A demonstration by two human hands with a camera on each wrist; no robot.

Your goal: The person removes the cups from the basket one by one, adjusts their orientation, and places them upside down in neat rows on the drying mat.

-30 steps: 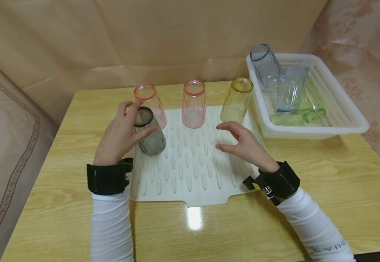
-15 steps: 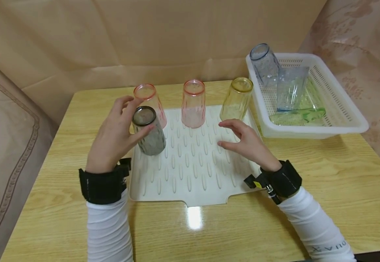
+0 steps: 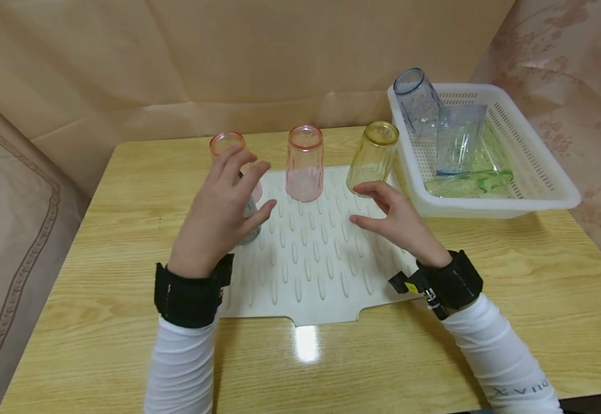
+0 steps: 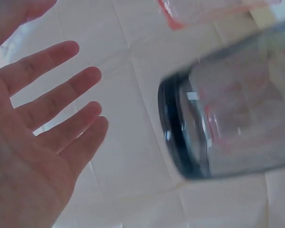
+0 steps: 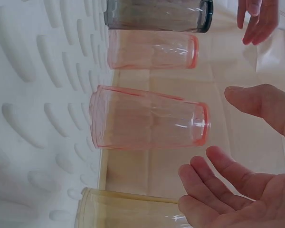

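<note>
Left hand fingers spread, just off the grey glass on the mat, right hand relaxed, holding nothing

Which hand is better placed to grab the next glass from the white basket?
Probably the right hand. It is open and holds nothing, and it hovers over the drying mat on the side nearest the white basket. The left hand is farther away, by the grey glass.
</note>
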